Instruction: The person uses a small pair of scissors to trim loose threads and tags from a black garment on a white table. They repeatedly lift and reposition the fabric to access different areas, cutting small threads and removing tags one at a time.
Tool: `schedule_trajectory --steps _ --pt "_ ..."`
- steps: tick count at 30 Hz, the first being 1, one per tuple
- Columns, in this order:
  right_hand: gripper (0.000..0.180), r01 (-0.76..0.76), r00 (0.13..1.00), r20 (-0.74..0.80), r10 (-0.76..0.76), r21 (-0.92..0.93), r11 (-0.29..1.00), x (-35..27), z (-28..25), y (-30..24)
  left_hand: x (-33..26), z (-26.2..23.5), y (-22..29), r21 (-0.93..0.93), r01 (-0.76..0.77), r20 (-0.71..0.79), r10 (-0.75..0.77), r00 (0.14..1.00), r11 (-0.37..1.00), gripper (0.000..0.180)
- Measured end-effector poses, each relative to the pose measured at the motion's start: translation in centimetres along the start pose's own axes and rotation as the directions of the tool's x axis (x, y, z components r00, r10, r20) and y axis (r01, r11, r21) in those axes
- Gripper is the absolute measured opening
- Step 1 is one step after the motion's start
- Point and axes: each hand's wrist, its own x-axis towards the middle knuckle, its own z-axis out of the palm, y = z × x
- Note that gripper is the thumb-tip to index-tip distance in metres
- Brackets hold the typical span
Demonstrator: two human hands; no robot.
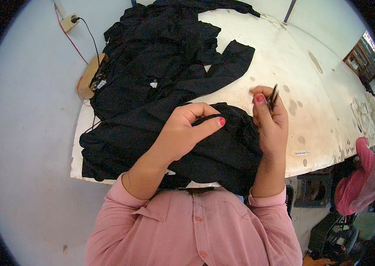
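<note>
A black garment [223, 155] lies bunched at the table's near edge, right in front of me. My left hand [183, 131] pinches a fold of it between thumb and fingers, lifted a little above the rest. To the right, my right hand [272, 133] is closed around small thread snips [273, 95], whose dark tip points up and is partly blurred. That hand is raised at the right side of the garment, its thumb and forefinger close together. The palm side of my left hand is hidden.
More black garments [152, 57] are heaped toward the far left of the stained white table [316, 106]. A wooden block [92, 77] with cables stands at the left edge, below a wall socket [70, 22]. Pale cloth [367, 117] and a person in pink [364, 181] are at far right.
</note>
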Motion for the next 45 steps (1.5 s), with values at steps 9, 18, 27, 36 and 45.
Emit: schedule_trajectory --steps 9,18,27,36,45 --pt "0.038 0.243 0.954 0.233 -0.188 -0.239 0.940 -3.5 1.3 2.4 0.0 -0.2 -0.5 -0.290 0.044 0.016 -0.041 0.999 0.956 0.009" --pt "0.030 0.313 0.947 0.179 -0.266 -0.340 0.887 -3.3 2.4 1.2 -0.1 0.4 -1.0 -0.047 -0.084 -0.063 0.081 0.995 0.995 0.011" --pt "0.026 0.254 0.964 0.133 -0.229 -0.212 0.944 -3.3 2.2 2.2 -0.1 0.4 -1.0 -0.004 -0.095 -0.070 0.094 0.993 0.995 0.010" --pt "0.025 0.270 0.962 0.098 -0.256 -0.192 0.943 -3.3 2.5 2.3 -0.2 0.7 -0.8 -0.018 -0.109 -0.052 0.108 0.993 0.994 0.010" --pt "0.024 0.235 0.971 -0.051 -0.236 -0.028 0.972 -3.3 3.0 2.5 -0.3 1.0 -1.0 -0.085 -0.061 -0.060 0.056 0.997 0.994 0.011"
